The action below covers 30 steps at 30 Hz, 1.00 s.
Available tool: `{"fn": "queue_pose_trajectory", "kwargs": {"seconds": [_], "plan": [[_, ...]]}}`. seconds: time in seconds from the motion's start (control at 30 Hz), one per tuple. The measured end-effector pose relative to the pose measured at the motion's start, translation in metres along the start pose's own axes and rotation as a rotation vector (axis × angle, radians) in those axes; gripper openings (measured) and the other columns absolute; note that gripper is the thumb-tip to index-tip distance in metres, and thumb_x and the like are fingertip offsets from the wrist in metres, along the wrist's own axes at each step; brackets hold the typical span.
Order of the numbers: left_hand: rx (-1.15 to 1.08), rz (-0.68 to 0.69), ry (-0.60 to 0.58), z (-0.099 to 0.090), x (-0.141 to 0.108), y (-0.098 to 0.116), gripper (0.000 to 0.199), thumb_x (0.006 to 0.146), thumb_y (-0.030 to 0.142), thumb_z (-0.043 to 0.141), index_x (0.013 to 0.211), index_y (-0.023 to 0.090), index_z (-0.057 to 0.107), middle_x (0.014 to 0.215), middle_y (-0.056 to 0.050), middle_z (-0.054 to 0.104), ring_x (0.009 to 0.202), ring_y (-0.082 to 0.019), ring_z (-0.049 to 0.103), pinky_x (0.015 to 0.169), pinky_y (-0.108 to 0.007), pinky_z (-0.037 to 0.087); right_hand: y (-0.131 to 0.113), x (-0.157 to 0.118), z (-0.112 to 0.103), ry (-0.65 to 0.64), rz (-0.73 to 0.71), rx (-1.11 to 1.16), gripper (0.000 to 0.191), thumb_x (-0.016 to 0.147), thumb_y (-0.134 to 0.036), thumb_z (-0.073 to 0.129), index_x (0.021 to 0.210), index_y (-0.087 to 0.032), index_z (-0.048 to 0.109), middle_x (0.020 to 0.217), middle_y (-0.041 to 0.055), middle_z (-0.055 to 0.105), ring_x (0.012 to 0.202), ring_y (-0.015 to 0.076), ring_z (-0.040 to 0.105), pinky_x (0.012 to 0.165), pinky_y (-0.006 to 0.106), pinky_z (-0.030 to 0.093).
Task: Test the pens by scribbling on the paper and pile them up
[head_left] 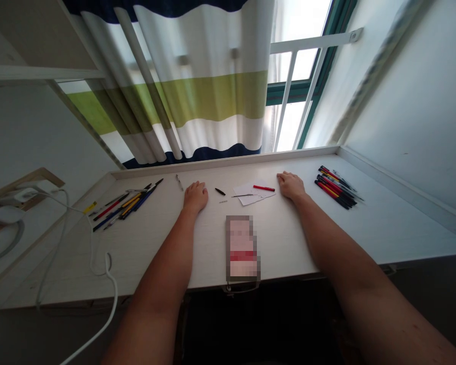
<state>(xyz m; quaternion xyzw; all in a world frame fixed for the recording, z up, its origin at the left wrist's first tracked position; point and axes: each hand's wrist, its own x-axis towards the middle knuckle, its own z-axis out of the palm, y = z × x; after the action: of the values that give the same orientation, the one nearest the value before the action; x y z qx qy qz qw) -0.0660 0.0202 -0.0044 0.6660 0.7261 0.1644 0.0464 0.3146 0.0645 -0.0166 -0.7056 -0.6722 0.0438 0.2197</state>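
Observation:
My left hand [196, 196] rests palm down on the white desk, its fingers lying on the surface. Just beyond it lies a slim clear-and-dark pen [179, 182]. My right hand [291, 185] also lies on the desk, fingers loosely bent and pointing left, with nothing visible in it. Between the hands are a short black pen part [220, 191] and a tiny spring-like piece [223, 202]. White paper [251, 199] carries a red pen barrel [264, 188] and a thin dark refill-like stick [242, 195]. Neither hand touches these pieces.
Several mixed pens [127, 205] lie at left; several red and black pens [336, 187] form a group at right. A phone-shaped item [243, 248], its screen blurred, lies near the front edge. A white cable [112, 284] hangs over the left front. A raised rim [228, 163] runs along the back.

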Motion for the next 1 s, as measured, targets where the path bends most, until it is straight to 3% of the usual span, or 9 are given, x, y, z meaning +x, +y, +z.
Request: {"fn": "queue_pose_trajectory", "kwargs": {"seconds": [0.1, 0.3, 0.47, 0.63, 0.73, 0.83, 0.87, 0.93, 1.0], "plan": [[0.000, -0.012, 0.006, 0.001, 0.000, 0.001, 0.052, 0.104, 0.031, 0.037, 0.150, 0.015, 0.056, 0.165, -0.015, 0.044, 0.155, -0.031, 0.036, 0.130, -0.047, 0.023, 0.001, 0.000, 0.000, 0.017, -0.004, -0.001, 0.045, 0.106, -0.037, 0.040, 0.136, -0.026, 0.071, 0.153, 0.0109, 0.060, 0.144, 0.0326, 0.050, 0.119, 0.052, 0.034], [-0.002, -0.005, -0.001, -0.001, -0.001, 0.002, 0.053, 0.104, 0.031, 0.037, 0.151, 0.014, 0.055, 0.165, -0.015, 0.044, 0.155, -0.030, 0.036, 0.130, -0.045, 0.022, -0.005, -0.004, -0.005, 0.004, 0.001, 0.014, 0.046, 0.104, -0.033, 0.040, 0.137, -0.023, 0.071, 0.154, 0.0128, 0.059, 0.143, 0.0343, 0.050, 0.119, 0.052, 0.034], [0.000, 0.002, -0.004, -0.003, -0.002, 0.002, 0.052, 0.105, 0.030, 0.038, 0.150, 0.014, 0.056, 0.165, -0.015, 0.045, 0.154, -0.030, 0.037, 0.130, -0.046, 0.023, -0.017, -0.009, -0.009, 0.021, -0.078, 0.065, 0.044, 0.102, -0.028, 0.040, 0.128, -0.019, 0.074, 0.144, 0.0129, 0.066, 0.129, 0.0314, 0.060, 0.112, 0.045, 0.044], [-0.014, -0.001, 0.010, -0.001, -0.002, 0.003, 0.048, 0.103, 0.027, 0.041, 0.145, 0.013, 0.059, 0.162, -0.016, 0.048, 0.152, -0.030, 0.039, 0.129, -0.047, 0.024, -0.022, -0.013, -0.012, 0.005, -0.096, 0.039, 0.041, 0.101, -0.028, 0.043, 0.125, -0.020, 0.075, 0.141, 0.0118, 0.068, 0.127, 0.0311, 0.061, 0.111, 0.044, 0.045], [-0.064, 0.004, 0.082, -0.010, -0.006, 0.011, 0.042, 0.097, 0.022, 0.047, 0.135, 0.015, 0.066, 0.150, -0.016, 0.058, 0.144, -0.031, 0.046, 0.125, -0.047, 0.031, -0.022, -0.013, -0.013, -0.011, -0.092, 0.036, 0.042, 0.101, -0.029, 0.043, 0.126, -0.019, 0.075, 0.142, 0.0125, 0.067, 0.127, 0.0321, 0.061, 0.111, 0.045, 0.045], [-0.154, 0.173, 0.196, -0.034, -0.017, 0.028, 0.032, 0.089, 0.023, 0.057, 0.116, 0.018, 0.072, 0.130, -0.014, 0.066, 0.131, -0.033, 0.052, 0.116, -0.049, 0.041, -0.022, -0.012, -0.014, -0.019, -0.083, 0.042, 0.042, 0.101, -0.030, 0.044, 0.127, -0.018, 0.074, 0.142, 0.0130, 0.067, 0.129, 0.0330, 0.061, 0.112, 0.046, 0.045], [-0.193, 0.293, 0.144, -0.043, -0.022, 0.035, 0.030, 0.086, 0.022, 0.059, 0.112, 0.020, 0.073, 0.124, -0.012, 0.067, 0.125, -0.032, 0.055, 0.112, -0.048, 0.045, -0.022, -0.012, -0.014, -0.018, -0.081, 0.047, 0.041, 0.101, -0.031, 0.044, 0.126, -0.018, 0.074, 0.142, 0.0128, 0.067, 0.129, 0.0331, 0.061, 0.112, 0.046, 0.044], [-0.237, 0.481, -0.152, -0.058, -0.032, 0.046, 0.026, 0.080, 0.022, 0.063, 0.103, 0.022, 0.075, 0.114, -0.008, 0.069, 0.114, -0.028, 0.060, 0.101, -0.041, 0.051, -0.023, -0.013, -0.015, -0.011, -0.083, 0.062, 0.040, 0.100, -0.032, 0.046, 0.124, -0.019, 0.075, 0.141, 0.0128, 0.068, 0.130, 0.0331, 0.061, 0.112, 0.046, 0.044], [-0.191, 0.464, -0.453, -0.067, -0.040, 0.053, 0.027, 0.075, 0.025, 0.068, 0.101, 0.021, 0.076, 0.108, -0.007, 0.069, 0.102, -0.026, 0.064, 0.088, -0.035, 0.053, -0.023, -0.013, -0.015, -0.005, -0.084, 0.079, 0.039, 0.100, -0.034, 0.047, 0.121, -0.019, 0.076, 0.139, 0.0131, 0.069, 0.128, 0.0329, 0.061, 0.111, 0.046, 0.045]]}}
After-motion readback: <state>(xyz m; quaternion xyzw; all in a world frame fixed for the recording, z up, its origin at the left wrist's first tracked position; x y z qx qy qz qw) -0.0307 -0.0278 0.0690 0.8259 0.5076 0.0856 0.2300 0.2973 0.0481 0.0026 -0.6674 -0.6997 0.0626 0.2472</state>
